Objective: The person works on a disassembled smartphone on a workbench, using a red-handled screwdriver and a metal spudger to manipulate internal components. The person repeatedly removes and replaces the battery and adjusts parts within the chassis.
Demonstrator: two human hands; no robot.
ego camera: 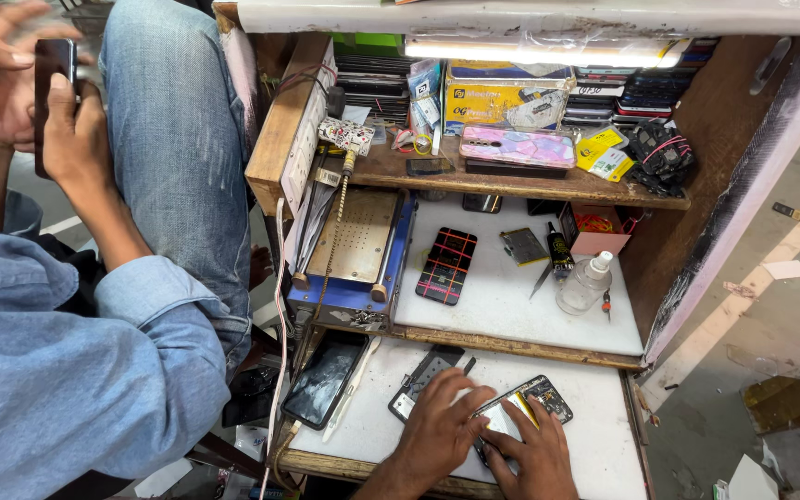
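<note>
My left hand and right hand press flat, fingers spread, on an opened phone lying on the white lower bench; a checkered phone case rests on the shelf above.

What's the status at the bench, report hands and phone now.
Left hand and right hand both pressed on the opened phone. It lies flat on the white work surface. Back cover just left, nothing blocking.

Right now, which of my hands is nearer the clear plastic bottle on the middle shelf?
Right. The right hand lies on the opened phone, below the clear plastic bottle; the left hand sits farther left.
</note>
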